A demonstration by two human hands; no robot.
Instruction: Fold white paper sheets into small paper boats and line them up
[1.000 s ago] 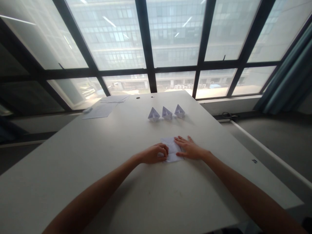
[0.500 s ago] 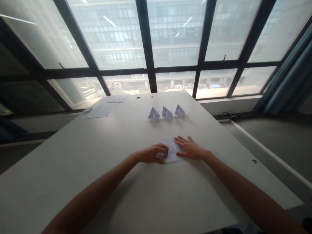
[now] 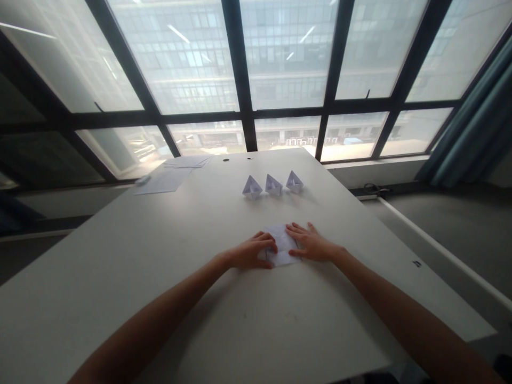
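Observation:
A partly folded white sheet of paper (image 3: 281,246) lies flat on the white table (image 3: 200,298) in front of me. My left hand (image 3: 250,252) rests on its left part with the fingers curled and pressing down on the fold. My right hand (image 3: 310,243) lies flat on the paper's right edge, fingers stretched out and pointing left. Beyond the sheet stand three small folded paper boats (image 3: 273,185) in a row.
Loose sheets of white paper (image 3: 170,176) lie at the table's far left corner. Large windows with dark frames (image 3: 248,114) run behind the table. A blue-grey curtain (image 3: 472,138) hangs at the right. The table's right edge drops to a grey floor.
My left hand's fingers have crept a little forward over the paper's left part. The right hand and the boats have stayed where they were.

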